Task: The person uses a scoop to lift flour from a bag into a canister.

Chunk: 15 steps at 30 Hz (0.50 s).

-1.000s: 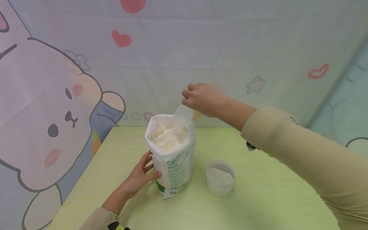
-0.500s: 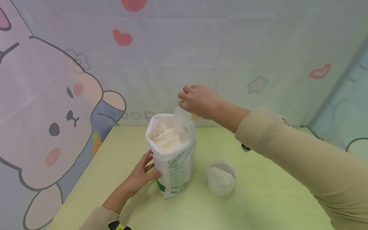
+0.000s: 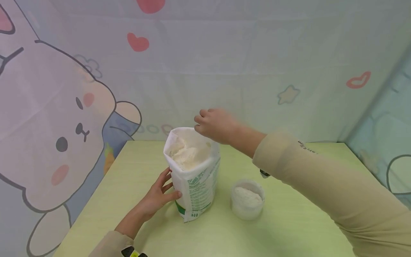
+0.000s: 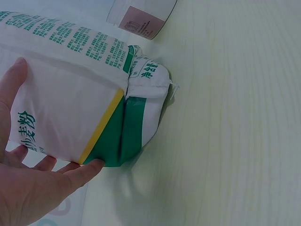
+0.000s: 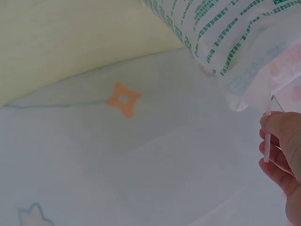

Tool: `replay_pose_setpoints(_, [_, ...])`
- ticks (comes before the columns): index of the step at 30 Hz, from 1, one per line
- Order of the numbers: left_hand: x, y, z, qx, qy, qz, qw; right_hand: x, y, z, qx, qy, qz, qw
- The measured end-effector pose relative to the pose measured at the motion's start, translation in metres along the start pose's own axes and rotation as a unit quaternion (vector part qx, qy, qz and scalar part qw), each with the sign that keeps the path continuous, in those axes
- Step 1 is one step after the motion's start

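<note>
A white flour bag (image 3: 200,192) with green print stands upright on the table, its top folded down and loose flour (image 3: 187,154) visible inside. My left hand (image 3: 153,200) holds the bag's lower left side, thumb on the front and fingers round the side; the left wrist view shows this hand (image 4: 37,188) against the bag (image 4: 66,103). Over the bag's far right rim is my right hand (image 3: 216,125). In the right wrist view its fingers pinch a thin translucent scraper (image 5: 267,141), seen edge-on at the bag's mouth. In the head view the scraper is hidden by the hand.
A round translucent tub (image 3: 246,210) heaped with flour stands right of the bag. The light green table (image 3: 298,221) ends at a printed cloth backdrop (image 3: 257,46) behind it.
My right hand has moved down and slightly left, closer to the bag's mouth, lowering the scraper out of the head view's sight. My left hand has stayed on the bag.
</note>
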<state>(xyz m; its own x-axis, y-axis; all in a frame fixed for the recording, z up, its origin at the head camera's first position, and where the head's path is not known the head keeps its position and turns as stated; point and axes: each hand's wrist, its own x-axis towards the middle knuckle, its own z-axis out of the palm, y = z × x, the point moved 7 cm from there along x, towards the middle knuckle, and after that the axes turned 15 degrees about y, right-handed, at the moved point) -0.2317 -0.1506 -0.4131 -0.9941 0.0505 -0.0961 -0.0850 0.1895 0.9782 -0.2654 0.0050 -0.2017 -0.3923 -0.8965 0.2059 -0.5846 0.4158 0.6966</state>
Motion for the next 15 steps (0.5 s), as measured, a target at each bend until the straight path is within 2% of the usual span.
replay_pose_setpoints(5, [-0.0003, 0.0000, 0.0013, 0.001, -0.003, 0.000, 1.0000, -0.0018, -0.0033, 0.0070, 0.018, -0.016, 0.020, 0.9995])
replay_pose_setpoints(15, [-0.0001, 0.0010, 0.0012, 0.002, -0.001, -0.002, 1.0000, -0.0045, -0.0095, 0.0115, 0.047, -0.018, 0.043, 0.9978])
